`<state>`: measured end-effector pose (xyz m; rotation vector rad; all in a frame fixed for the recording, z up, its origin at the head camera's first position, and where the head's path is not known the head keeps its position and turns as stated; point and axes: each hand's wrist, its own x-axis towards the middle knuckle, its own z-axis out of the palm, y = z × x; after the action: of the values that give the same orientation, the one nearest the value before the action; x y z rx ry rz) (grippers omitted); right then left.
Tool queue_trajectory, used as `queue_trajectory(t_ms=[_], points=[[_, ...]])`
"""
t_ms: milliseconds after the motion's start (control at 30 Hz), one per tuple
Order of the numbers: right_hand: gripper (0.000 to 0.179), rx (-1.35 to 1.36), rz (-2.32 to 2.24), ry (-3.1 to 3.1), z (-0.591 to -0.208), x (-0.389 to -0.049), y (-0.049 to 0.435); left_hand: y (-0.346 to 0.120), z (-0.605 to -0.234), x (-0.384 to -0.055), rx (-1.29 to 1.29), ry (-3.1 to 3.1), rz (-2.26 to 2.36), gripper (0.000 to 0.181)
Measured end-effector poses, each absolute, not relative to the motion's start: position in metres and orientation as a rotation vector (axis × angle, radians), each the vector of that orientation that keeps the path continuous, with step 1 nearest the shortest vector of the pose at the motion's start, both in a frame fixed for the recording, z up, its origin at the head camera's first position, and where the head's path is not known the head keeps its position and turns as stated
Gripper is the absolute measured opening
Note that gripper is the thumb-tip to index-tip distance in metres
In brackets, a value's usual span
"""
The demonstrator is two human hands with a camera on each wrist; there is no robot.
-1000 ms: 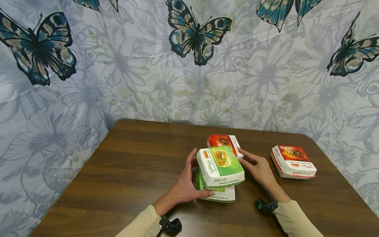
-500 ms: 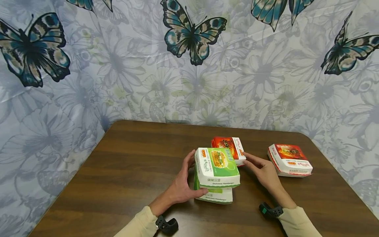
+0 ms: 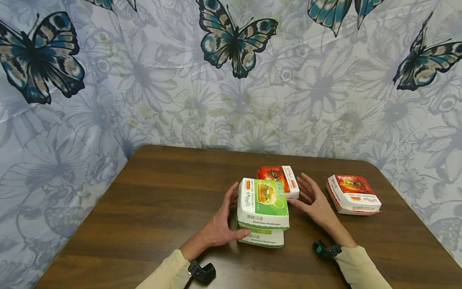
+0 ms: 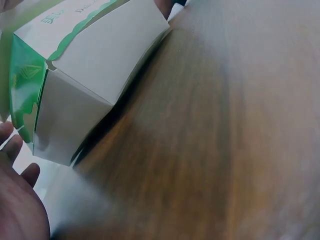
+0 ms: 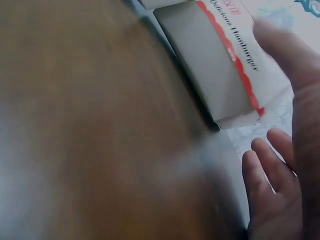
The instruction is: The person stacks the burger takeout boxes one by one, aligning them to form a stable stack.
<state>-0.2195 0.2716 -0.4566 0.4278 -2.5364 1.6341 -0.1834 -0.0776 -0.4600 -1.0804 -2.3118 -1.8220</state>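
Behind green boxes [image 3: 265, 202], red box [image 3: 279, 176] (partly hidden), second red box [image 3: 353, 194] well apart

Head view evenly lit, fairly crisp; soft sheen on front of table [image 3: 173, 200]. Left wrist view: table grain blurred, pale haze at upper right, dark shadow beneath green-and-white box [image 4: 97, 62]. Right wrist view: table smeared, whitish glare at left.

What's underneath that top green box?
Another green-and-white box, its printed near edge showing. The top box hides most of its upper face.
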Motion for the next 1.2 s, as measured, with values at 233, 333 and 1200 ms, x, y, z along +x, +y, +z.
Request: queue_trajectory(t_ms=[233, 333, 1200], points=[[0.113, 0.484, 1.570, -2.593, -0.458, -0.244, 0.263, -0.078, -0.458, -0.182, -1.049, -2.387, -1.861, 0.125], [0.119, 0.546, 1.634, -2.581, -0.459, -0.255, 0.262, -0.078, -0.457, -0.182, -1.039, -2.404, -1.873, 0.126], [0.102, 0.416, 1.358, -2.640, -0.457, -0.248, 0.258, -0.076, -0.458, -0.183, -0.979, -2.457, -1.844, 0.133]])
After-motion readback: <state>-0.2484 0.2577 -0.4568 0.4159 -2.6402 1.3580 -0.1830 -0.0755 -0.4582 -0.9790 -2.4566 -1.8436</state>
